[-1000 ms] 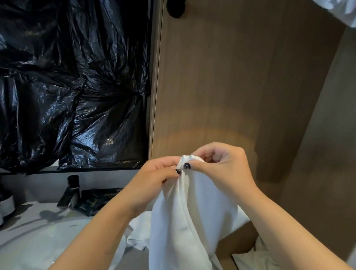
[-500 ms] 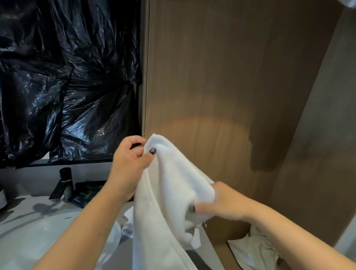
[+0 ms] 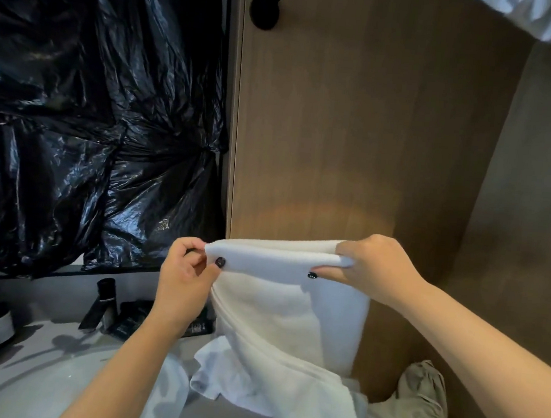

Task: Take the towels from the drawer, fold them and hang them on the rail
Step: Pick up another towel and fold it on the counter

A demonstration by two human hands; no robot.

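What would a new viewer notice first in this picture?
First, the white towel at centre, stretched level between the left hand and the right hand, each pinching one end of its top edge. Next, the crinkled black plastic that fills the upper left, beside the wood panel.

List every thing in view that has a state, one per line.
White towel: held up by its top edge, lower end draped on the counter.
Left hand: pinching the towel's left corner.
Right hand: gripping the right corner.
Beige cloth: crumpled, lying low at right.
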